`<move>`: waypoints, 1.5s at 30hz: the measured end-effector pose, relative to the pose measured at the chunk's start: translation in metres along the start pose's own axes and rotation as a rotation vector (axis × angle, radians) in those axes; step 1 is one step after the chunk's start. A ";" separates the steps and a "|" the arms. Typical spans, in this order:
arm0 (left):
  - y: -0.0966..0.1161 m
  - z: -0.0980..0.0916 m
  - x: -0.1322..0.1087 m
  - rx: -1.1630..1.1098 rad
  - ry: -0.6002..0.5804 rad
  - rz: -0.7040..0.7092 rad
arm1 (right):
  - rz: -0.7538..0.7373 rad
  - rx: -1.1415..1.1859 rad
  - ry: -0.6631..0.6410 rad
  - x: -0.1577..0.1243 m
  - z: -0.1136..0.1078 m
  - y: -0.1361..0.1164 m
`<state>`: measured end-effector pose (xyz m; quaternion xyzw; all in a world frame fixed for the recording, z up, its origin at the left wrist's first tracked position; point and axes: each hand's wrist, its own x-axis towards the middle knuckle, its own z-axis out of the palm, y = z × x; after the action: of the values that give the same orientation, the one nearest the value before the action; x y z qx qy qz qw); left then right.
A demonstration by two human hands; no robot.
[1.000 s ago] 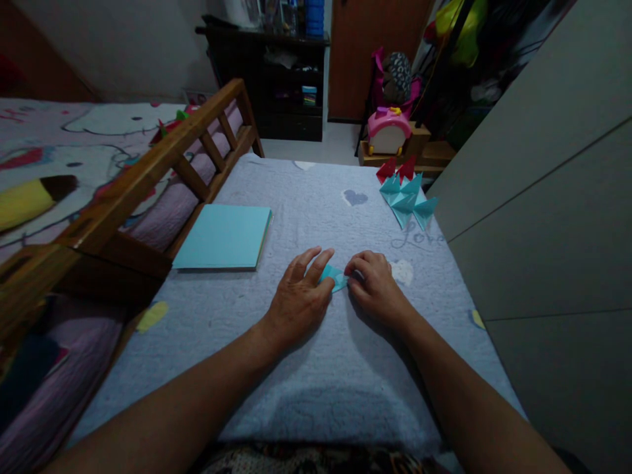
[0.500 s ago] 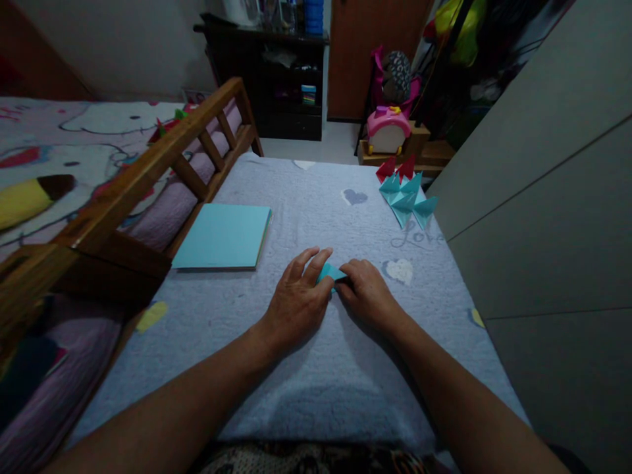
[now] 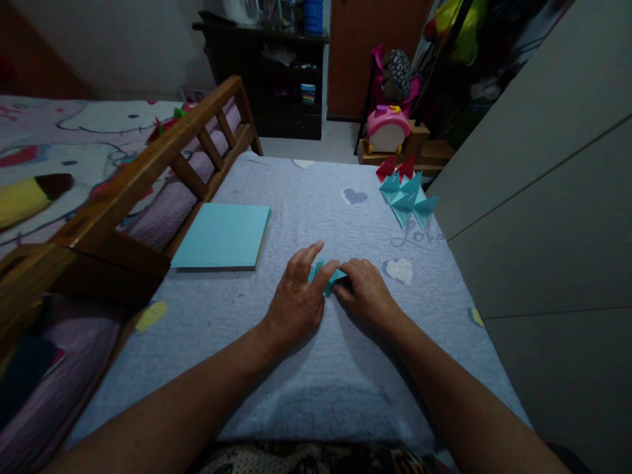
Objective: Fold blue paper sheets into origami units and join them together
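Observation:
A small folded piece of teal paper (image 3: 320,268) lies between my two hands on the blue cloth-covered surface (image 3: 316,197). My left hand (image 3: 299,299) grips its left part, with the index finger across the paper and another finger raised. At the paper's right corner, my right hand (image 3: 366,289) pinches it between thumb and fingers. Part of the paper is hidden under the fingers. To the left lies a stack of square paper (image 3: 222,236) with a teal sheet on top. Several folded teal pieces (image 3: 405,197) and red ones (image 3: 386,169) stand grouped at the far right corner.
A wooden rail (image 3: 162,151) and a bed with a patterned sheet (image 3: 93,122) are on the left. Pale cabinet panels (image 3: 553,197) rise along the right. Beyond the far edge are a dark shelf (image 3: 276,85) and a pink toy case (image 3: 388,131).
My left fingers have shifted over the paper, the index finger moving right and down. More folded points of the paper now show between the fingers. My right hand has barely moved.

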<state>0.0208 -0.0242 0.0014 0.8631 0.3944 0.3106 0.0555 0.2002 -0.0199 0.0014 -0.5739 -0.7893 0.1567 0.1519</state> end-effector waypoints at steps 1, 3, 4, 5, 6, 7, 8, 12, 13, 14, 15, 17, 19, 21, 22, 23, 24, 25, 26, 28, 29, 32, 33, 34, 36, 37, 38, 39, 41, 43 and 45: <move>-0.001 0.001 0.000 -0.012 0.003 -0.005 | -0.001 0.005 0.001 0.000 0.000 0.000; -0.001 0.003 -0.001 -0.038 0.000 -0.023 | 0.001 0.009 0.004 0.000 0.000 0.000; -0.001 0.004 -0.002 -0.052 -0.001 -0.028 | 0.004 0.011 0.004 0.001 0.000 0.000; -0.001 0.005 -0.002 -0.067 -0.002 -0.032 | 0.009 0.012 0.003 0.001 0.000 0.000; -0.001 0.006 -0.003 -0.082 -0.002 -0.034 | 0.013 0.016 0.000 0.001 0.000 0.000; -0.001 0.006 -0.003 -0.095 -0.002 -0.034 | 0.015 0.021 -0.003 0.001 0.000 0.000; 0.000 0.006 -0.003 -0.108 -0.005 -0.034 | 0.014 0.026 -0.005 0.002 0.000 0.000; -0.001 0.001 -0.002 -0.206 -0.034 -0.062 | 0.009 0.037 -0.006 0.002 -0.002 -0.001; -0.003 -0.002 -0.001 -0.266 -0.046 -0.071 | 0.010 0.037 -0.007 0.001 -0.002 -0.001; -0.005 -0.005 0.000 -0.346 -0.060 -0.084 | 0.010 0.036 -0.009 0.001 -0.003 -0.001; -0.009 -0.008 0.002 -0.449 -0.077 -0.088 | 0.010 0.036 -0.012 0.001 -0.003 -0.001; -0.019 -0.014 0.004 -0.651 -0.107 -0.189 | 0.009 0.040 -0.019 0.001 -0.003 -0.001; -0.030 -0.017 0.006 -0.743 -0.073 -0.329 | 0.004 0.056 -0.023 0.001 -0.004 -0.002; -0.040 -0.019 0.008 -0.789 -0.052 -0.400 | 0.000 0.073 -0.024 0.001 -0.005 -0.002; -0.044 -0.020 0.009 -0.814 -0.050 -0.419 | -0.002 0.080 -0.024 0.001 -0.005 -0.002; -0.047 -0.020 0.009 -0.817 -0.055 -0.450 | -0.004 0.085 -0.024 0.001 -0.006 -0.002; -0.049 -0.020 0.010 -0.800 -0.069 -0.465 | -0.006 0.090 -0.024 0.001 -0.006 -0.002; -0.050 -0.020 0.011 -0.763 -0.091 -0.461 | -0.008 0.095 -0.022 0.000 -0.006 -0.002; -0.050 -0.020 0.012 -0.711 -0.121 -0.439 | -0.010 0.100 -0.019 0.000 -0.006 -0.002; -0.048 -0.019 0.013 -0.599 -0.182 -0.350 | -0.016 0.107 -0.012 -0.001 -0.006 -0.001; -0.047 -0.019 0.014 -0.561 -0.206 -0.305 | -0.019 0.110 -0.008 -0.001 -0.006 -0.001; -0.044 -0.018 0.015 -0.564 -0.231 -0.258 | -0.035 0.126 -0.006 -0.002 -0.006 -0.001; -0.043 -0.018 0.015 -0.596 -0.229 -0.262 | -0.042 0.135 -0.002 -0.003 -0.006 -0.002; -0.043 -0.019 0.016 -0.635 -0.226 -0.272 | -0.050 0.148 0.004 -0.003 -0.006 -0.002; -0.043 -0.020 0.016 -0.713 -0.227 -0.284 | -0.071 0.191 0.030 -0.004 -0.007 -0.003; -0.043 -0.021 0.016 -0.748 -0.234 -0.281 | -0.080 0.219 0.053 -0.004 -0.007 -0.004; -0.044 -0.023 0.016 -0.778 -0.247 -0.271 | -0.087 0.249 0.082 -0.005 -0.008 -0.005; -0.044 -0.024 0.016 -0.801 -0.257 -0.261 | -0.089 0.280 0.114 -0.005 -0.009 -0.005; -0.044 -0.026 0.016 -0.828 -0.268 -0.256 | -0.076 0.345 0.182 -0.006 -0.012 -0.006; -0.043 -0.027 0.015 -0.857 -0.263 -0.285 | -0.041 0.424 0.230 -0.006 -0.015 -0.005; -0.042 -0.028 0.014 -0.919 -0.241 -0.332 | 0.016 0.524 0.260 -0.006 -0.017 -0.004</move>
<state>-0.0155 0.0108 0.0162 0.7049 0.3396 0.3371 0.5235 0.2057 -0.0258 0.0185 -0.5367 -0.6911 0.2819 0.3936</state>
